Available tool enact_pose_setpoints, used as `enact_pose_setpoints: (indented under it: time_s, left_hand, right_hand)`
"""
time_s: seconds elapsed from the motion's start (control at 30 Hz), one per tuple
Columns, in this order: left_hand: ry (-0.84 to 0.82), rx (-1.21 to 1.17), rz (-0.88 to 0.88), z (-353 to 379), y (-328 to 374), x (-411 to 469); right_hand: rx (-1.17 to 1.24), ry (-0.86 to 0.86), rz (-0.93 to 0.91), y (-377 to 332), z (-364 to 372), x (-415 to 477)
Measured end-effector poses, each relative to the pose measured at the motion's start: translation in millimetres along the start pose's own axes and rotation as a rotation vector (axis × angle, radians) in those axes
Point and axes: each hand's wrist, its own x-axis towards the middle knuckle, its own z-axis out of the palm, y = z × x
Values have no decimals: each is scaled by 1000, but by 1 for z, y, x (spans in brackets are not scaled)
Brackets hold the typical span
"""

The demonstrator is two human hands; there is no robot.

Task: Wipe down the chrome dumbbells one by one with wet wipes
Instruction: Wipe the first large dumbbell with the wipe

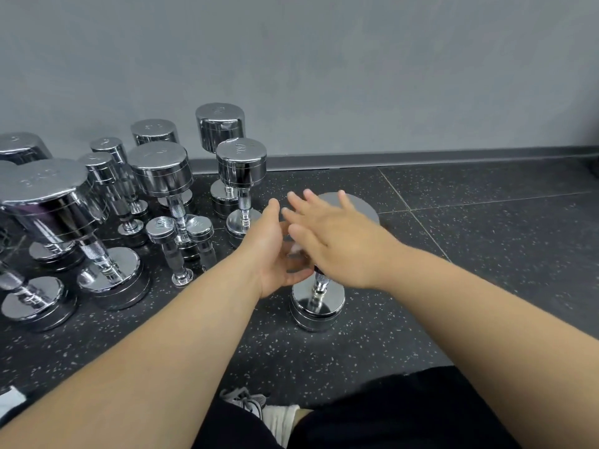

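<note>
One chrome dumbbell (pixel 317 307) stands upright on the floor in front of me, its lower head and part of its handle in view. My right hand (pixel 337 241) lies over its upper head with straight, spread fingers and hides most of it. My left hand (pixel 270 251) cups the left side of that upper head, thumb up and fingers curled in under my right hand. A small white bit of wet wipe (pixel 295 249) shows between the two hands; which hand has it is hidden.
Several more chrome dumbbells (pixel 162 176) of different sizes stand upright in a cluster at the left, along the grey wall (pixel 324 76). The nearest one (pixel 241 176) is just left of my hands. Speckled black rubber floor (pixel 486 238) stretches to the right. My knees and one shoe (pixel 249 401) are below.
</note>
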Motion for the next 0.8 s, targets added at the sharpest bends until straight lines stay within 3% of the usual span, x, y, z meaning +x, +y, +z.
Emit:
enact_pose_setpoints:
  time_s: [0.1, 0.27, 0.37, 0.5, 0.6, 0.73, 0.8]
  left_hand:
    - [-9, -33, -15, -1, -1, -1]
    - [-6, -24, -4, -2, -1, 1]
    - [10, -12, -5, 1, -2, 1]
    - [29, 15, 12, 2, -3, 4]
    - [25, -4, 11, 3, -6, 2]
    - [43, 12, 30, 5, -7, 1]
    - [50, 7, 48, 7, -8, 0]
  right_hand:
    - [45, 27, 185, 15, -12, 8]
    - [132, 68, 47, 21, 2, -9]
    - [241, 227, 265, 29, 7, -19]
    - [108, 297, 124, 3, 32, -25]
    - [394, 465, 338, 14, 31, -19]
    - [555, 664, 254, -24, 65, -42]
    - [780, 787, 350, -14, 77, -31]
